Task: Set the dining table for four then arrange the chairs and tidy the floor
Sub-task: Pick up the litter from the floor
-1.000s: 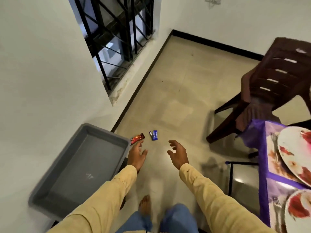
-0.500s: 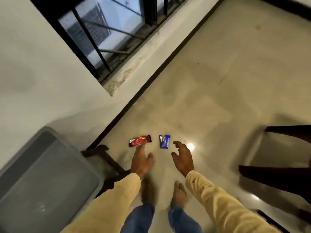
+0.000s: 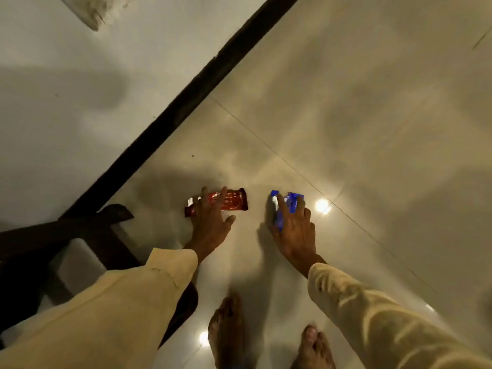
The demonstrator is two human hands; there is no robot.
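Note:
Two wrappers lie on the shiny beige floor tiles. My left hand point(image 3: 210, 222) reaches down with straight fingers that rest on the left part of the red wrapper point(image 3: 231, 202). To the right lies the blue wrapper point(image 3: 290, 202), and the fingers of my right hand point(image 3: 295, 230) lie flat across it. Whether the right thumb is under the blue wrapper is hidden. Both wrappers still lie flat on the floor.
A dark skirting board point(image 3: 186, 102) runs diagonally along the white wall at the left. Dark furniture legs point(image 3: 87, 230) stand at the lower left beside my left sleeve. My bare feet point(image 3: 226, 331) stand just behind the hands. Open floor stretches to the right.
I have bent much lower and both hands have dropped onto the wrappers, left onto the red one, right onto the blue one. The grey bin and window have left the view.

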